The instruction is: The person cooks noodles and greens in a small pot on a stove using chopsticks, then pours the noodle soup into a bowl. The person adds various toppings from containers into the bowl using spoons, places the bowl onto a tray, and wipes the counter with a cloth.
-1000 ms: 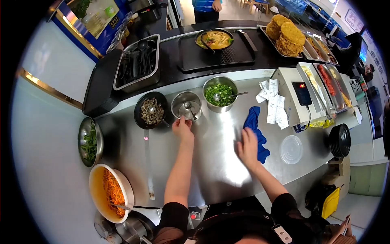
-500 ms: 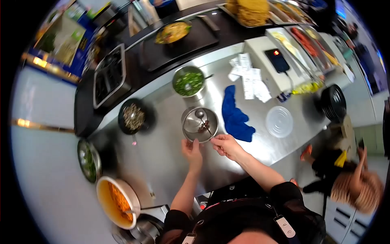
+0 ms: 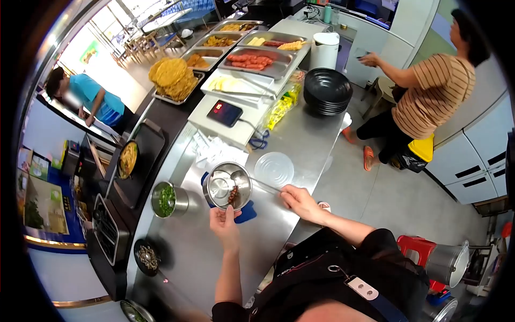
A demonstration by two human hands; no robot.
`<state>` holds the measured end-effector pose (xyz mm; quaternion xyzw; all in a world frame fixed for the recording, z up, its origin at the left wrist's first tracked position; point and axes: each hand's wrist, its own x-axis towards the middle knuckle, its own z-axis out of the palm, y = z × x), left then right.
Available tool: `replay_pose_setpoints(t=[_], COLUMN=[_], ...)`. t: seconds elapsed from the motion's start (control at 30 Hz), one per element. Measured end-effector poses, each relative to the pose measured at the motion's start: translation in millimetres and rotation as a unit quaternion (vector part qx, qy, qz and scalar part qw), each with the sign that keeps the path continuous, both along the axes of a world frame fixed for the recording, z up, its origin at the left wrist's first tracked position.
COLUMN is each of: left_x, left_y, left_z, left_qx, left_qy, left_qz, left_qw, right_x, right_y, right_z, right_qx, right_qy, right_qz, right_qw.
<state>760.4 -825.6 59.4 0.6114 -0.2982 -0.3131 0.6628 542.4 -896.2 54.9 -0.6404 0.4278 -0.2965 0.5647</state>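
Note:
My left hand (image 3: 224, 221) grips the near rim of a small steel bowl (image 3: 248, 189), raised over the blue cloth (image 3: 245, 212). Inside the bowl lies a little dark reddish food beside the head of a metal spoon (image 3: 265, 185). The spoon's handle reaches right to my right hand (image 3: 300, 202), whose fingers are closed on its end. A clear round lid (image 3: 274, 169) lies just beyond the spoon. Left of the bowl stands a steel pot of chopped greens (image 3: 167, 200). A dark bowl of chopped brownish food (image 3: 147, 256) is farther down the counter.
Black bowls (image 3: 328, 90) are stacked at the counter's far right, near a white jug (image 3: 324, 51). Trays of sausages (image 3: 252, 61) and fried rounds (image 3: 173, 79) stand beyond. A person in stripes (image 3: 429, 91) is on the right; another in blue (image 3: 99, 102) is across the counter.
The view has swung right. My left hand has lifted the steel bowl and carried it over the cloth. My right hand, near the cloth at first, has taken the spoon.

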Motion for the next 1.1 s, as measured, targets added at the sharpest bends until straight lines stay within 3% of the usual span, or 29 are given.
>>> replay_pose_setpoints(t=[0.1,0.27,0.37,0.5,0.57,0.63,0.7,0.8,1.1], left_x=[-34.9,-108.3,-152.0,-206.8,-218.9,-236.4,-253.7,-273.8,-282.7], left_y=[-42.7,-140.8,-212.5,-303.1,-343.1,-364.4,-379.5,-394.8,-430.6], left_z=[8.4,31.5,32.9,28.7,8.3,8.2,7.3,2.8,0.1], left_qx=[-0.016,-0.043,-0.074,-0.099,-0.098,-0.089,-0.153,-0.198,-0.161], left_qy=[-0.019,-0.055,-0.094,-0.158,-0.252,-0.314,-0.484,-0.484,-0.527], left_qz=[-0.034,-0.068,-0.083,-0.08,-0.052,-0.038,-0.004,-0.008,0.009], left_qw=[0.999,0.995,0.989,0.979,0.961,0.945,0.861,0.853,0.834], right_x=[-55.0,-161.8,-216.8,-272.5,-291.0,-303.8,-312.3,-315.0,-324.9], right_y=[-36.1,-110.6,-143.8,-187.1,-205.0,-221.1,-231.0,-244.8,-274.8], right_z=[6.4,3.4,4.2,8.6,4.9,-3.9,-8.4,-15.6,-29.0], right_qx=[0.037,0.058,0.044,-0.024,-0.048,-0.085,-0.098,-0.119,-0.156], right_qy=[-0.096,-0.145,-0.142,-0.054,-0.026,0.004,0.019,0.036,0.084], right_qz=[-0.068,-0.127,-0.171,-0.214,-0.221,-0.228,-0.228,-0.234,-0.204], right_qw=[0.992,0.98,0.974,0.975,0.974,0.97,0.969,0.964,0.963])
